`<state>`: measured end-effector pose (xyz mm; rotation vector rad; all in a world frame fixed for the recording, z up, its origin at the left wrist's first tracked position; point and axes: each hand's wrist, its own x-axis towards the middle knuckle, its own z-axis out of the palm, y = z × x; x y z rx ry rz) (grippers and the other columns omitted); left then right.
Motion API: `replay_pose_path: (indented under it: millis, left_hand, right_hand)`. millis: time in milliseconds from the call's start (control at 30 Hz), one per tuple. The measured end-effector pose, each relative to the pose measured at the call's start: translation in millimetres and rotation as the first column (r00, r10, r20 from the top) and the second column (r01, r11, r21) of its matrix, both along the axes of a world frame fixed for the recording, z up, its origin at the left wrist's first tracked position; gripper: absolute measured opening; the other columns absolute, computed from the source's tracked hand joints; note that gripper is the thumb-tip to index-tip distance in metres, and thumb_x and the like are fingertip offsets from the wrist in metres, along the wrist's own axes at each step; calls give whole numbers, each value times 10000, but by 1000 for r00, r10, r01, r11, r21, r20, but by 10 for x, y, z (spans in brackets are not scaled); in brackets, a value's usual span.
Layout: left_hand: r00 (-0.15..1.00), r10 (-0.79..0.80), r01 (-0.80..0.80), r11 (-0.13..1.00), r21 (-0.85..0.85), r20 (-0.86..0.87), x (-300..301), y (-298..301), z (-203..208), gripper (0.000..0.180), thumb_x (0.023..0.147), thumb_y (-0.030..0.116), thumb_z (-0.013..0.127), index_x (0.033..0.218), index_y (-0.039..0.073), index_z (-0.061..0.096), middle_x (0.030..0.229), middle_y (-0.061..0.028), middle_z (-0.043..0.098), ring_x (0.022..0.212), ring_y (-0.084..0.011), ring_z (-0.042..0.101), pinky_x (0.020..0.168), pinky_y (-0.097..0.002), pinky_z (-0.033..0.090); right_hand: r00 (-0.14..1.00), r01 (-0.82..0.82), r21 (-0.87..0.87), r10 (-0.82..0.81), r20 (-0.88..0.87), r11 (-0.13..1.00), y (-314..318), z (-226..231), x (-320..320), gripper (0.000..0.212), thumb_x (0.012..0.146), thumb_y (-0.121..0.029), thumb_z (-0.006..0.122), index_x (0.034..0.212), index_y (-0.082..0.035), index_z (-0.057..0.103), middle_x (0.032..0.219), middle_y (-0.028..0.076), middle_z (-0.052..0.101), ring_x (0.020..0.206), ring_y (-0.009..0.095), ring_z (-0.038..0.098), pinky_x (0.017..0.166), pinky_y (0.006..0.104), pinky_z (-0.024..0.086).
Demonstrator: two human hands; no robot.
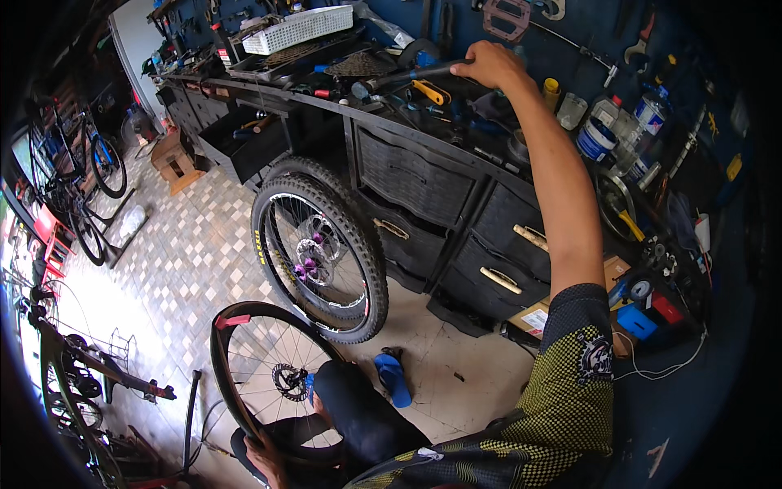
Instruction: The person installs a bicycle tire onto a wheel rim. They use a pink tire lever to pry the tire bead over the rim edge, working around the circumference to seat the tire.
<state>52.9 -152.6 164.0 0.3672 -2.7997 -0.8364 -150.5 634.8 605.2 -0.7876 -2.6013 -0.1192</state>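
My right arm reaches up to the cluttered workbench (318, 104). There my right hand (493, 67) is closed round the end of a long dark handle, whose far end looks like a mallet head (363, 88). Down between my legs stands a bicycle wheel (218, 359) with a black rim, thin spokes and a disc rotor (289, 381). A pinkish-red strip (235, 321) lies across its upper rim. My left hand (267, 458) grips the wheel's lower edge, its fingers partly hidden. Beside the mallet is a yellow-orange handled tool (429, 92).
Two knobby-tyred wheels (371, 269) stand by black drawers (407, 179). A blue sandal (393, 379) lies on the tiled floor. Bicycles (61, 179) and a red chair (50, 240) are at left. A white basket (300, 31) and bottles (650, 110) crowd the bench.
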Motion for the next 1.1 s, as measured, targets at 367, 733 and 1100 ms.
replay_pose_path:
  millis: [367,733,1100]
  left_hand:
    - [984,31,-28,999,-20,174,-68,29,134,481,1018,402,690,1146,-61,671,837,-306,705,767,-492,688,693,-536,524]
    - [973,68,-58,997,-52,220,-65,129,254,633,1010,455,687,1258,-126,644,884,-317,706,793,-465,698,730,-512,532]
    - [996,-36,49,988,-148,85,-41,-146,4,462,1031,383,691,1052,-78,663,785,-264,667,676,-439,631,662,-505,493]
  right_hand:
    - [950,-204,316,266,-166,926,268,-550,389,362,930,-407,769,1068,-75,734,1022,129,723,1007,294,698,902,431,552]
    - [787,-586,26,577,-220,810,-1565,-1504,1757,224,986,-183,766,1187,-84,778,1106,85,765,1064,225,701,944,328,522]
    - [963,-48,-666,213,168,744,-1814,-4080,3045,238,994,-247,705,1166,-86,736,1014,135,774,960,351,738,817,437,580]
